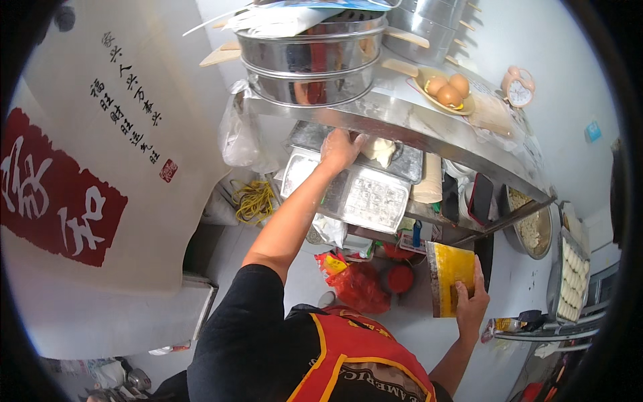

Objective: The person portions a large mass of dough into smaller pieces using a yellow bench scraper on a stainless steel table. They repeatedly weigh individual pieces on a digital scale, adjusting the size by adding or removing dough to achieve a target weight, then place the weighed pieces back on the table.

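My left hand (341,148) reaches under the edge of a steel shelf, over the grey metal pan (409,166) of a floury electronic scale (377,198). Its fingertips are partly hidden by the shelf edge, so its grip cannot be told. A lump of pale dough (380,151) lies on the pan just right of the thumb. Lower right, my right hand (471,301) holds a wide yellow scraper (452,276) by one side, in the air away from the scale.
Stacked steel steamers (311,75), a bowl of eggs (447,95) and a pink alarm clock (518,88) stand on the shelf (402,118). At right are phones (480,199), a steel bowl of chopped filling (527,226) and a tray of shaped dough (572,276). Red bags (359,284) lie below.
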`<act>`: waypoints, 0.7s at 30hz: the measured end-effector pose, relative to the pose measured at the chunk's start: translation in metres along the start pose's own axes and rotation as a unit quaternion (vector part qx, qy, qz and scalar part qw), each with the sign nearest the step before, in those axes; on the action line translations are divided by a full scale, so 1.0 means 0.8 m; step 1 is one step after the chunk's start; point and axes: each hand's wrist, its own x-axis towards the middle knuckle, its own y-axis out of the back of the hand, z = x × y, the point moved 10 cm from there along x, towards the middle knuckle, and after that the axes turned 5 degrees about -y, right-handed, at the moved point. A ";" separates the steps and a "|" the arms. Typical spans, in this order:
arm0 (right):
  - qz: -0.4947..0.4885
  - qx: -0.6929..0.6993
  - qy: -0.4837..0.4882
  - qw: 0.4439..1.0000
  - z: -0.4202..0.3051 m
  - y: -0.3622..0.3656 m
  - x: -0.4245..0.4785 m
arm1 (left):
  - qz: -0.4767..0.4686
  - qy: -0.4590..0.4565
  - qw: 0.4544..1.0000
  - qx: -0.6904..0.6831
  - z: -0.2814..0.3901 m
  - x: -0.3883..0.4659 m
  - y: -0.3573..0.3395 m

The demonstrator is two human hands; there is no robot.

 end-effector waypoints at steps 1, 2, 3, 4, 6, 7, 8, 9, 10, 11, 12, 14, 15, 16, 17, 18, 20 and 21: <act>-0.001 0.001 -0.007 1.000 0.002 0.002 -0.003 | -0.023 0.004 1.000 0.017 0.005 0.000 -0.010; -0.002 0.002 -0.013 1.000 0.005 0.003 -0.005 | -0.009 0.001 0.997 -0.080 -0.001 0.005 -0.023; 0.001 -0.001 -0.008 1.000 0.005 0.005 -0.007 | 0.008 -0.001 0.984 -0.177 -0.018 0.013 -0.035; 0.005 -0.006 -0.008 1.000 0.008 0.007 -0.009 | 0.021 -0.003 0.962 -0.273 -0.020 0.018 -0.043; 0.009 -0.007 -0.014 1.000 0.014 0.010 -0.014 | -0.028 0.031 0.929 -0.368 -0.023 0.031 -0.065; 0.010 -0.002 -0.021 1.000 0.017 0.012 -0.016 | -0.053 0.049 0.908 -0.413 -0.020 0.033 -0.075; 0.010 0.002 -0.028 1.000 0.020 0.013 -0.018 | -0.030 0.025 0.895 -0.445 -0.012 0.031 -0.075; 0.008 0.004 -0.026 1.000 0.019 0.011 -0.018 | -0.029 0.029 0.895 -0.444 -0.010 0.034 -0.081; 0.006 0.005 -0.024 1.000 0.018 0.010 -0.018 | -0.029 0.034 0.896 -0.442 -0.010 0.039 -0.089; 0.003 0.007 -0.022 1.000 0.017 0.009 -0.018 | -0.027 0.038 0.896 -0.441 -0.010 0.043 -0.093; -0.007 0.018 -0.033 0.999 0.020 0.006 -0.017 | -0.026 -0.038 0.954 -0.295 -0.002 0.050 -0.089; -0.027 0.041 -0.053 0.997 0.024 -0.002 -0.015 | -0.019 -0.182 0.983 0.021 0.018 0.054 -0.091; -0.026 0.036 -0.057 0.997 0.025 -0.002 -0.016 | -0.009 -0.171 0.985 0.010 0.021 0.049 -0.092; -0.024 0.032 -0.060 0.997 0.025 0.000 -0.017 | 0.001 -0.161 0.987 0.000 0.032 0.036 -0.087; -0.022 0.027 -0.063 0.997 0.027 0.002 -0.017 | 0.012 -0.150 0.989 -0.010 0.036 0.026 -0.083; -0.015 0.019 -0.043 0.999 0.025 0.003 -0.016 | 0.028 -0.171 0.985 0.008 0.037 0.022 -0.076; -0.003 0.003 -0.002 1.000 0.024 0.003 -0.015 | 0.062 -0.211 0.975 0.044 0.036 0.015 -0.061; -0.006 0.005 -0.004 1.000 0.025 0.002 -0.014 | 0.030 -0.203 0.976 0.067 0.036 0.012 -0.062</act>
